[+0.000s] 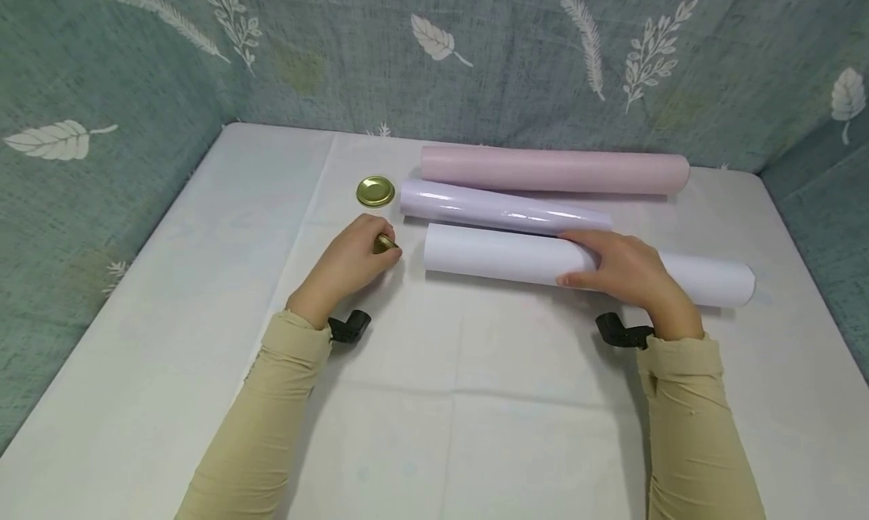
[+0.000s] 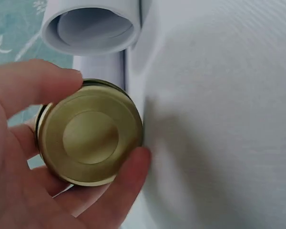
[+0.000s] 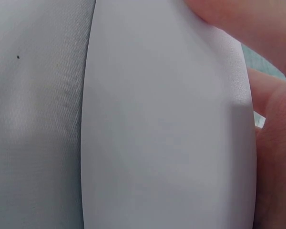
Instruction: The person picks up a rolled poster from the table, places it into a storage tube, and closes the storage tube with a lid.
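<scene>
My left hand (image 1: 354,257) grips a gold metal jar lid (image 2: 90,137) by its rim, left of the rolls. In the left wrist view, the lid's round face with its ringed centre shows between thumb and fingers. My right hand (image 1: 624,267) lies across a white roll (image 1: 502,254), thumb at the near side and fingers over the far side. Up close in the right wrist view, the smooth white roll (image 3: 167,124) fills the middle, with fingers (image 3: 257,28) at its right edge. A second gold lid (image 1: 376,192) lies flat on the table beyond my left hand.
Behind the white roll lie a glossy pale lilac roll (image 1: 502,207) and a pink roll (image 1: 553,170), roughly parallel to it. A white cloth covers the table (image 1: 407,437). Green leaf-patterned fabric (image 1: 366,75) stands along the back and sides.
</scene>
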Motion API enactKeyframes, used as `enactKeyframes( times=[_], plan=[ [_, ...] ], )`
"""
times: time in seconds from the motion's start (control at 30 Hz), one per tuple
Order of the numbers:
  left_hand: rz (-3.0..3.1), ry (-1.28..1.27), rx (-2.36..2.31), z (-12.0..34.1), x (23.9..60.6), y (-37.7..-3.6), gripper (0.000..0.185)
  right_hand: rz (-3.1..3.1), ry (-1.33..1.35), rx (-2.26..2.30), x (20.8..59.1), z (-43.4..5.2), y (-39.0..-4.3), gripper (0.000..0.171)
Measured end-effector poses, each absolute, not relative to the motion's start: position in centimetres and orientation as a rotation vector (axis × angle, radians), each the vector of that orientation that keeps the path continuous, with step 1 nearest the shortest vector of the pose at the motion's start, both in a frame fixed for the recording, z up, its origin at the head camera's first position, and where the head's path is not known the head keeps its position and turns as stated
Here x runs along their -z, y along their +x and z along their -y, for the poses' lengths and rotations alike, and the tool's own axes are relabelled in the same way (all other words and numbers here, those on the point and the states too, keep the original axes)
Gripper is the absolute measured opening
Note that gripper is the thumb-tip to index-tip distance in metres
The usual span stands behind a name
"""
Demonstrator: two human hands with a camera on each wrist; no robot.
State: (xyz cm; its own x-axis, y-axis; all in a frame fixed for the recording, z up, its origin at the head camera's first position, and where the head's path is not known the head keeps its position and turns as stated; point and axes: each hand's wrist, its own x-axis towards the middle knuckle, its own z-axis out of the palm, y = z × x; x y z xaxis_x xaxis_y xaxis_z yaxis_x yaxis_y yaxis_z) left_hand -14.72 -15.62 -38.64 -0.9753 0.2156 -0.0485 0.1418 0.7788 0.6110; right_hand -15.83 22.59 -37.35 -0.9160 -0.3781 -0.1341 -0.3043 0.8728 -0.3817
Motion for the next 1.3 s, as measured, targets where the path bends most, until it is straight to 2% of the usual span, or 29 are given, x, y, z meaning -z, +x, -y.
enactKeyframes(
  times=[0.67,0.9,1.3],
  plan=[
    [-2.902,0.192,-0.84,15.26,38.6,-14.44,0.018,-2.851,-0.527,0.551,37.4,-22.63,-15.87,0.074],
    [-2.926,0.245,-0.771,15.23,38.6,-14.42,0.023,-2.851,-0.52,0.539,37.42,-22.65,-15.89,0.073],
    [-2.934,0.257,-0.629,15.32,39.13,-14.59,0.019,-2.852,-0.528,0.547,37.34,-22.64,-15.88,0.075]
  ],
)
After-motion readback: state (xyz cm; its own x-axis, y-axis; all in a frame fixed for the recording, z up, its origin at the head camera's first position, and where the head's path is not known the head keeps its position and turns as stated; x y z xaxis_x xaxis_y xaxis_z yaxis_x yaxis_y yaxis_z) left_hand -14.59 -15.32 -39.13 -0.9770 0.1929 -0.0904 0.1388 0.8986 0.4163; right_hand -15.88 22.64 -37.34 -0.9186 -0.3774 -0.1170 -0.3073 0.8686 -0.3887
